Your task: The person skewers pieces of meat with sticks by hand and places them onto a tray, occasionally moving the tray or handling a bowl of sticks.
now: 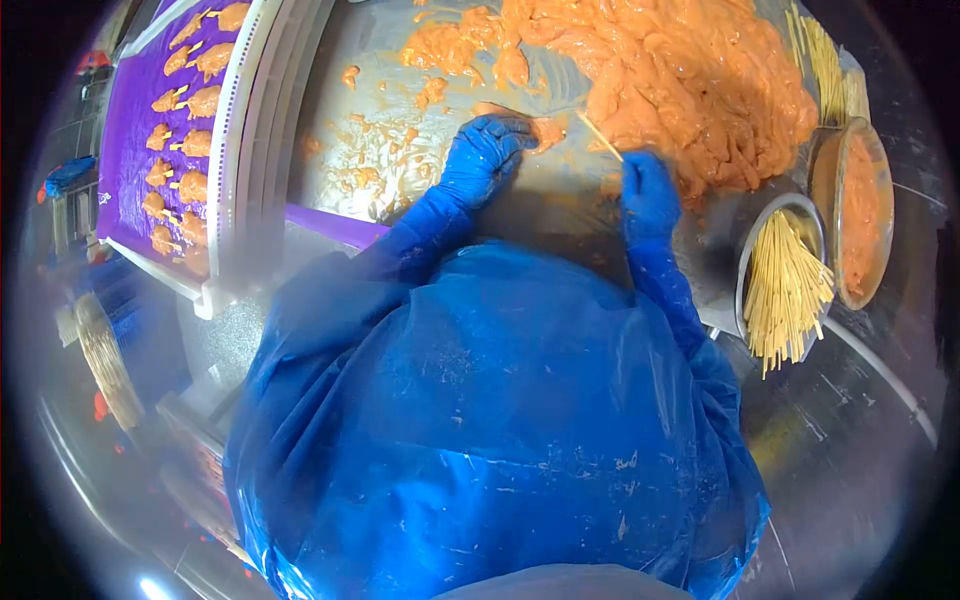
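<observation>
My left hand (488, 155), in a blue glove, is closed on a piece of raw orange marinated meat (548, 132) at the metal table (545, 212). A thin wooden skewer (600, 136) is pinched in my right hand (650, 195), which is gloved in blue too. Its far end points up and left toward the meat, with a small gap visible between them. Just beyond my right hand spreads a large heap of the same meat (700, 90).
On the left, a stack of white trays (228, 130) has a purple-lined top (128, 190) holding rows of skewered meat (197, 143). At right stand a metal container of skewers (785, 290) and a bowl with orange residue (862, 215). More skewers (822, 65) lie behind.
</observation>
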Tool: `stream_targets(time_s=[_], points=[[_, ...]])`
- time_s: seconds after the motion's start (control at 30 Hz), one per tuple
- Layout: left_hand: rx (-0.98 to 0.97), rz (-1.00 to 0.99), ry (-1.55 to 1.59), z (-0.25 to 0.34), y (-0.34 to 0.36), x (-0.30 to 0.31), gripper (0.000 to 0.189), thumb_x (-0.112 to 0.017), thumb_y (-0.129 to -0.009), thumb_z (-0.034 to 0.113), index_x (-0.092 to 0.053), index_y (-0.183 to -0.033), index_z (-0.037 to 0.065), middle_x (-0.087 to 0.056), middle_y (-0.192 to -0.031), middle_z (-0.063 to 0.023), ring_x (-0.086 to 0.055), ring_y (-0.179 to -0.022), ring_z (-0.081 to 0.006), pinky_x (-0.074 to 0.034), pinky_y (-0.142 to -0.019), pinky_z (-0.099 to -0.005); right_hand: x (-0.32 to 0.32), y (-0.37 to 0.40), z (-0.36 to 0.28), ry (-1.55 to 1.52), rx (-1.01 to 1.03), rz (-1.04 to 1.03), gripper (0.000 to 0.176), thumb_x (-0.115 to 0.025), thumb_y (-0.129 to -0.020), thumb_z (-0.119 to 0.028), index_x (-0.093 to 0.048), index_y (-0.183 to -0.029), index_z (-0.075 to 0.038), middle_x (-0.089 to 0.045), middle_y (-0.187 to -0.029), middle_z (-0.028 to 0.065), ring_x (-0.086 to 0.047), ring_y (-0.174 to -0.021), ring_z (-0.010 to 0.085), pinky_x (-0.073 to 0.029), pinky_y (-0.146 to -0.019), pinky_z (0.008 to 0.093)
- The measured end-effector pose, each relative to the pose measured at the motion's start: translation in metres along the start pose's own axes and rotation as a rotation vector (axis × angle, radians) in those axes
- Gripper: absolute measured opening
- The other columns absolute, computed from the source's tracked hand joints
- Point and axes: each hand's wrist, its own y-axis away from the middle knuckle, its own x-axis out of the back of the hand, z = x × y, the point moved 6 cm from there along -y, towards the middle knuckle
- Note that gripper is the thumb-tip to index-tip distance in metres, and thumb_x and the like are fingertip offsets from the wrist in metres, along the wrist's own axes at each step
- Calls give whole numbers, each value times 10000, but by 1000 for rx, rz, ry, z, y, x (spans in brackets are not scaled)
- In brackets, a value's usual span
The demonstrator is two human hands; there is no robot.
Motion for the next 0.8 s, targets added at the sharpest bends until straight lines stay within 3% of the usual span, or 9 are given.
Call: stream_targets(time_s=[0.07,0.13,0.2,0.37,0.43,0.57,0.67,0.73,0.8], points=[[-98,-19,80,5,0,4,173,-653,-795,105,-674,-966,110,-665,-1060,-85,-607,-1033,-303,-480,-908,-427,0,1,-3,-136,-27,-6,126,-606,-901,-94,-656,-1012,-59,-631,-936,114,-619,-870,251,-487,-784,333],[-18,27,59,13,1,8,173,-657,-794,112,-674,-967,110,-666,-1066,-87,-606,-1041,-304,-476,-918,-428,-1,-1,-15,-269,-66,-8,133,-600,-900,-98,-655,-1017,-67,-632,-950,128,-621,-877,282,-490,-796,349],[60,77,35,13,0,7,174,-661,-794,120,-674,-967,111,-667,-1071,-89,-605,-1049,-304,-472,-927,-429,-13,-11,-42,-168,120,-78,131,-591,-908,-106,-656,-1021,-89,-628,-947,130,-623,-891,293,-491,-800,359],[48,-5,12,2,-3,-5,162,-666,-793,136,-673,-953,112,-667,-1071,-93,-603,-1065,-307,-464,-941,-440,-32,-13,-26,3,174,-152,136,-601,-903,-127,-651,-1026,-97,-611,-970,135,-616,-900,319,-490,-784,386],[29,5,6,3,-3,-5,162,-665,-793,136,-673,-954,111,-667,-1069,-92,-603,-1063,-307,-463,-944,-438,-32,-11,-8,120,-48,-196,134,-599,-901,-127,-646,-1021,-89,-607,-966,151,-600,-894,334,-487,-781,402],[43,-7,24,5,-4,-3,176,-664,-793,134,-675,-967,108,-665,-1070,-99,-597,-1081,-319,-455,-968,-441,-2,2,14,214,39,5,138,-592,-907,-123,-645,-1021,-66,-620,-953,157,-611,-868,309,-489,-789,386],[-116,-54,128,8,3,-6,201,-657,-800,120,-681,-999,104,-664,-1103,-105,-589,-1107,-332,-448,-987,-452,25,26,17,10,42,62,152,-599,-906,-103,-650,-1037,-45,-637,-948,132,-618,-848,242,-488,-784,347],[-160,-98,149,14,7,-3,216,-652,-806,113,-681,-1019,105,-661,-1126,-110,-585,-1116,-336,-447,-989,-458,30,40,22,-286,-130,-72,169,-614,-901,-82,-655,-1056,-31,-646,-964,96,-609,-852,184,-480,-781,306],[-204,-147,167,19,7,1,231,-646,-811,106,-681,-1040,107,-657,-1149,-114,-582,-1125,-339,-446,-992,-464,27,38,16,-259,-91,-112,183,-595,-905,-96,-652,-1072,-47,-643,-971,107,-612,-888,243,-477,-823,334]])
